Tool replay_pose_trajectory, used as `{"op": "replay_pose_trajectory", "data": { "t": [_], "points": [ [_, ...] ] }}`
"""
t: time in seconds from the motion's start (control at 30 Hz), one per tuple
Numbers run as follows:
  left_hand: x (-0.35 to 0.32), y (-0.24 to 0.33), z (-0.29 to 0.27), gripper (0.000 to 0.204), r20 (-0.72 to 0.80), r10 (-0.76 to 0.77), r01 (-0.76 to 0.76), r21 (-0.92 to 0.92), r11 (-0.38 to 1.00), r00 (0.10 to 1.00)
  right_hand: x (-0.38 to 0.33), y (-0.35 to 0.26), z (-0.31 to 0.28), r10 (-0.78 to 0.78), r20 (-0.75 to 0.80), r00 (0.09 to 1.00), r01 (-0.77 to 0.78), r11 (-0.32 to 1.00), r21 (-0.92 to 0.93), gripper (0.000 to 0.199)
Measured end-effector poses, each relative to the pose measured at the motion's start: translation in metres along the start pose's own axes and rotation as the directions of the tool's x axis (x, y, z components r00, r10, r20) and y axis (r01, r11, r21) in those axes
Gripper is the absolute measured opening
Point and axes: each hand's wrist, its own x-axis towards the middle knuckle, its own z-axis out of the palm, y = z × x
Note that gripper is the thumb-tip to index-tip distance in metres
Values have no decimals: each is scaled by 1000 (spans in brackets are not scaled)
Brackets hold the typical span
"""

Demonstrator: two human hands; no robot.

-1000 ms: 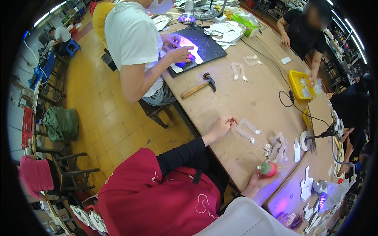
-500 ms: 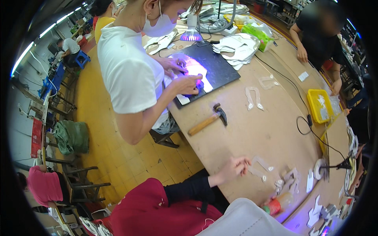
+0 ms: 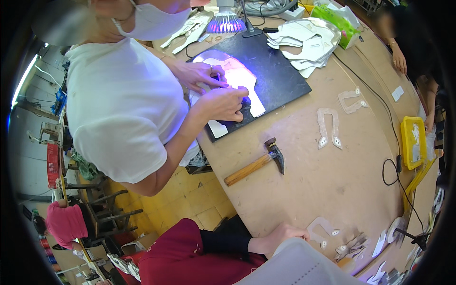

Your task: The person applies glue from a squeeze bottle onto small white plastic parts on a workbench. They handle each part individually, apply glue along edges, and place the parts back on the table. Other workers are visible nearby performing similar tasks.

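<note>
My left hand (image 3: pixel 284 235), in a dark cuff beneath a maroon garment (image 3: pixel 199 251), rests low over the near table edge. Its fingers are loosely bent and stretched to the right, and I see nothing in them. Their tips are beside a pale U-shaped piece (image 3: pixel 319 228) with small white ends. A grey stitched fabric edge (image 3: pixel 304 266) covers part of this hand. My right hand is not in view. Beyond lies a hammer (image 3: pixel 256 166) with a wooden handle. Past it, a masked person's hands (image 3: pixel 216 90) work on white cut pieces (image 3: pixel 240 76) on a black board (image 3: pixel 280 71).
A lit lamp (image 3: pixel 227 21) hangs over the board, next to stacked white cut-outs (image 3: pixel 308 42). More U-shaped pieces (image 3: pixel 328 128) lie mid-table. A yellow tray (image 3: pixel 413 142) and black cable (image 3: pixel 389 118) are at right, where another person's hand (image 3: pixel 399 59) shows. Pale scraps (image 3: pixel 351 247) lie at near right.
My view has shifted closer to the table, and the hammer and board look larger. My left hand sits lower in view, its fingers now beside the U-shaped piece. The bottle is now mostly covered.
</note>
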Motion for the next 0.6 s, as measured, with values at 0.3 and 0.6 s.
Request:
{"op": "replay_pose_trajectory", "data": {
  "t": [0.3,0.6],
  "points": [
    [5,0,-1,23,-31,183,-182,36,983,983,8,-5,0,41,-20,999,-41,999,8,78],
    [6,2,1,18,-30,170,-168,59,984,985,10,-10,-2,65,-21,998,-65,998,8,79]
  ]
}}
